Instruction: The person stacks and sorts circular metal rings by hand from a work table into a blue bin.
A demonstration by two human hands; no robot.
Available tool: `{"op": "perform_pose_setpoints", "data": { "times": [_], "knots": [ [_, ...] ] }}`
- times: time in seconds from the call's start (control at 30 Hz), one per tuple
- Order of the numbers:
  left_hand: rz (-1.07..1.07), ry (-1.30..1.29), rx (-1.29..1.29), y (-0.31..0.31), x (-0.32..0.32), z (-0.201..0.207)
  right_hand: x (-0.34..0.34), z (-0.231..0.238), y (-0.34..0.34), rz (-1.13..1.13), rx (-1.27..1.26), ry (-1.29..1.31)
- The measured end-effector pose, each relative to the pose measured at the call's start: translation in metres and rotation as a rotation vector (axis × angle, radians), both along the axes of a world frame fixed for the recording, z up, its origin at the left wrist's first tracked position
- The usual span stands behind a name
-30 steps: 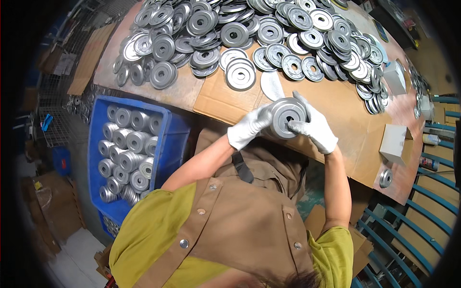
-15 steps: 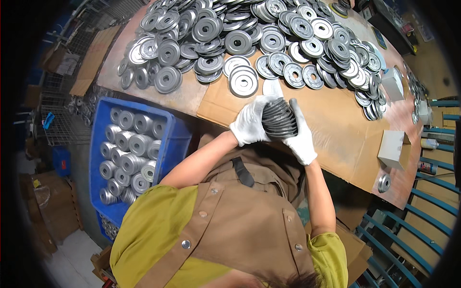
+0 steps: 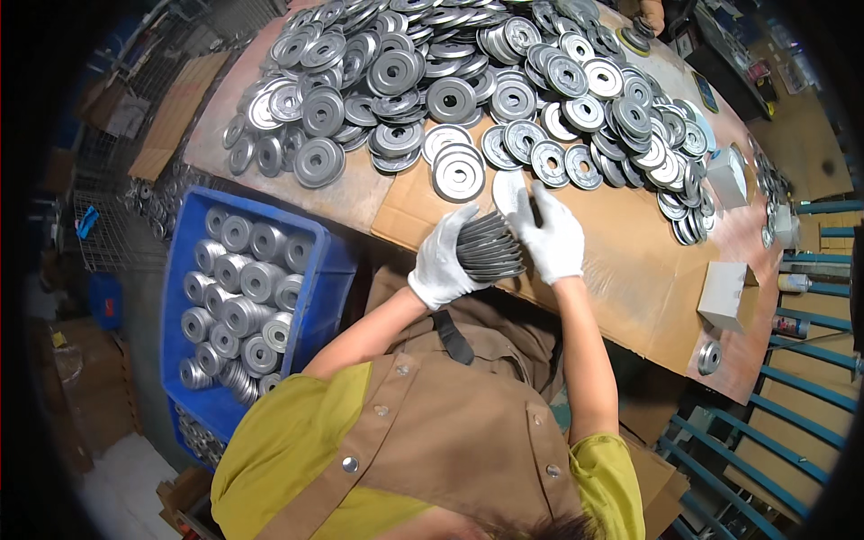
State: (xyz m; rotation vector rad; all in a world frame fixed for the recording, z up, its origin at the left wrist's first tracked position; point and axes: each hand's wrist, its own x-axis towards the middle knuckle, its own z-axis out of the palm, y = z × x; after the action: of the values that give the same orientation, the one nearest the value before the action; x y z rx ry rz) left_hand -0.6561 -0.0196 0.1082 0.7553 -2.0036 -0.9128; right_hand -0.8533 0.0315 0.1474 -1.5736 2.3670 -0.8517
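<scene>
My left hand (image 3: 443, 263), in a white glove, grips a fanned stack of grey metal discs (image 3: 489, 247) above the table's near edge. Just right of the stack is my right hand (image 3: 551, 238), also gloved, its fingers apart. Those fingertips reach the edge of a single pale disc (image 3: 507, 191) on the cardboard; whether they touch it I cannot tell. Beyond both hands spreads a large heap of ring-shaped metal discs (image 3: 452, 99), each with a central hole. Two overlapping discs (image 3: 458, 173) lie at the heap's near side.
At my left stands a blue crate (image 3: 318, 261) filled with rows of stacked discs. A cardboard sheet (image 3: 621, 270) covers the table's near part. To the right are small white boxes (image 3: 723, 292) and a lone metal part (image 3: 709, 357). Another person's hand (image 3: 652, 13) shows at the far edge.
My right hand has left the stack and moved toward the single disc, fingers spreading. The left hand has shifted slightly left and down with the stack, which now fans wider.
</scene>
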Motion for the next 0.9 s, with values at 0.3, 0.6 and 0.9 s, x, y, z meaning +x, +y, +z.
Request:
{"op": "perform_pose_setpoints", "data": {
  "times": [0.3, 0.6, 0.9],
  "knots": [
    [0.007, 0.006, -0.064, 0.002, 0.0, -0.003, -0.023, -0.011, 0.016, 0.197, -0.241, 0.391],
    [-0.088, 0.028, -0.135, 0.0, -0.038, 0.004, -0.079, -0.016, 0.084, -0.135, -0.318, 0.243],
    [-0.003, -0.032, -0.039, 0.005, -0.005, -0.005, -0.01, -0.01, 0.004, 0.219, -0.071, 0.365]
  ]
}}
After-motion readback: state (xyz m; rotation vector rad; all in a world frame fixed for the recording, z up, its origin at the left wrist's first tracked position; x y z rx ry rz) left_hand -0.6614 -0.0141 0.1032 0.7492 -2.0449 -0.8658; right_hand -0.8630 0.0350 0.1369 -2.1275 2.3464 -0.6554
